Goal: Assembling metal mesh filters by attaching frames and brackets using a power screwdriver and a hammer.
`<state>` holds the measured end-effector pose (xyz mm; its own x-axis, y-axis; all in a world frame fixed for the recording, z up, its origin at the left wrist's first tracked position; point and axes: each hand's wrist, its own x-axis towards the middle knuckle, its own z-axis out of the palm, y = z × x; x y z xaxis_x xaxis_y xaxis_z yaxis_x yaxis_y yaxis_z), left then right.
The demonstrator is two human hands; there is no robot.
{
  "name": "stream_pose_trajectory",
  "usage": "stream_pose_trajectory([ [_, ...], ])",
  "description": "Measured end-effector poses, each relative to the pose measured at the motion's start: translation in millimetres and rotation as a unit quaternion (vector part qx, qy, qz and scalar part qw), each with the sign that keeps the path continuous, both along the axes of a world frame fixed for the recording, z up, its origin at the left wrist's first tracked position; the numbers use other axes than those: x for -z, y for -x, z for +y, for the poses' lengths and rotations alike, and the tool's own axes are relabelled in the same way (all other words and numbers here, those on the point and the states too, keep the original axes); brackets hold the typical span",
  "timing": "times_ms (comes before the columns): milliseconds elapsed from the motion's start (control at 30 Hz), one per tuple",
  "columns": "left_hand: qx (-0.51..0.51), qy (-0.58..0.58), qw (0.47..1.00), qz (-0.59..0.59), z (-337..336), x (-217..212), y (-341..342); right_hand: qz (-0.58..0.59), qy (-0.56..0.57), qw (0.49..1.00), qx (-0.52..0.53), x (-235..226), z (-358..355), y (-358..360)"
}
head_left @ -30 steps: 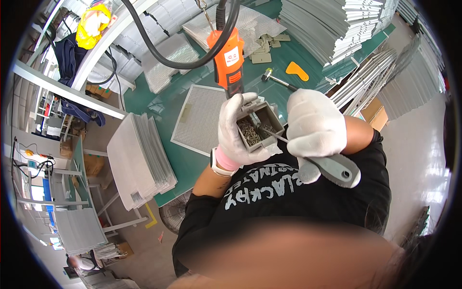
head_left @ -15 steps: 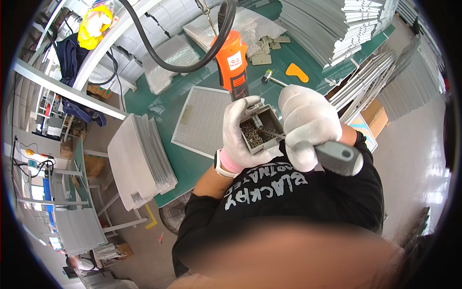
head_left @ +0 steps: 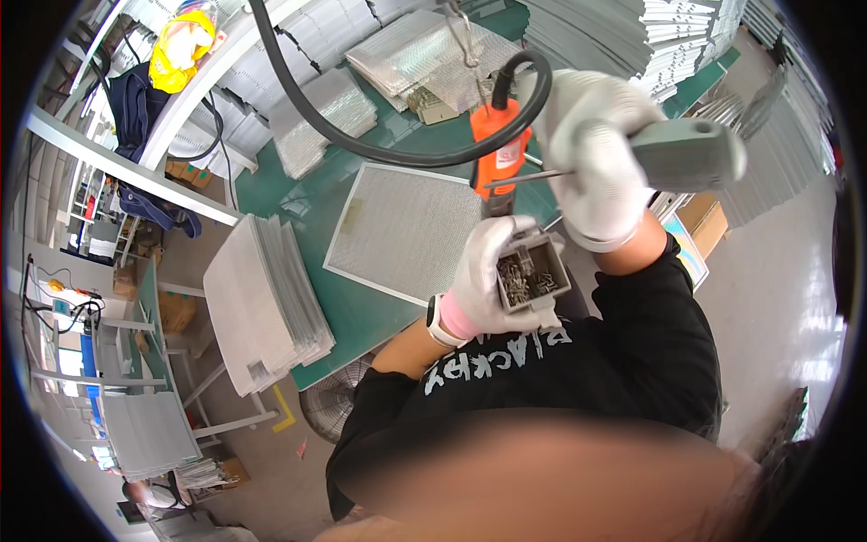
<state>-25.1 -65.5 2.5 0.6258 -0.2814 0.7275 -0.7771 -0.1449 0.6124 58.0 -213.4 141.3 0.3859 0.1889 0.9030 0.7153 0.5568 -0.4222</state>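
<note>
1. Left hand [head_left: 477, 287], gloved: curled round a small grey box [head_left: 545, 302], mouth facing up. Box is close to the black shirt [head_left: 533, 370], about level with the bench's [head_left: 348, 334] near edge; whether over the top or just off it, cannot tell.
2. Loose screws [head_left: 517, 285] inside, no lid visible. Likely risk: a tilt or knock spills them, to the floor or onto the framed panel [head_left: 397, 226] by that edge.
3. Right hand [head_left: 591, 149], gloved, blurred: fist closed round a grey-handled screwdriver [head_left: 691, 155], shaft pointing left.
4. Shaft crosses in front of the hanging orange power tool [head_left: 488, 173]; contact, cannot tell. Possible snag on the tool or its black cable [head_left: 361, 150], setting it swinging into the box.
5. Glove fabric may slip on the handle; a dropped screwdriver could mark the panel.
</note>
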Motion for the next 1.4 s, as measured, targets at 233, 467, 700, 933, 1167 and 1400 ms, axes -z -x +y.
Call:
stream_pose_trajectory([
  [233,-0.025,0.017,0.998,-0.051,28,-1,-6,-0.094,0.059,0.991,-0.076,18,-23,13],
  [467,-0.037,0.078,0.996,-0.037,28,9,-7,-0.293,0.096,0.951,-0.003,47,-18,17],
  [700,-0.067,0.03,0.994,-0.075,24,4,-12,-0.325,0.107,0.939,0.04,50,-18,22],
  [933,-0.099,-0.043,0.993,-0.055,29,-11,-8,0.075,0.208,0.975,0.002,30,6,10],
  [1167,-0.094,0.015,0.994,-0.061,29,-1,-11,0.129,0.1,0.982,-0.091,45,-3,7],
  [1400,-0.139,0.001,0.985,-0.106,22,-6,-11,-0.253,0.119,0.96,0.032,49,-8,9],
])
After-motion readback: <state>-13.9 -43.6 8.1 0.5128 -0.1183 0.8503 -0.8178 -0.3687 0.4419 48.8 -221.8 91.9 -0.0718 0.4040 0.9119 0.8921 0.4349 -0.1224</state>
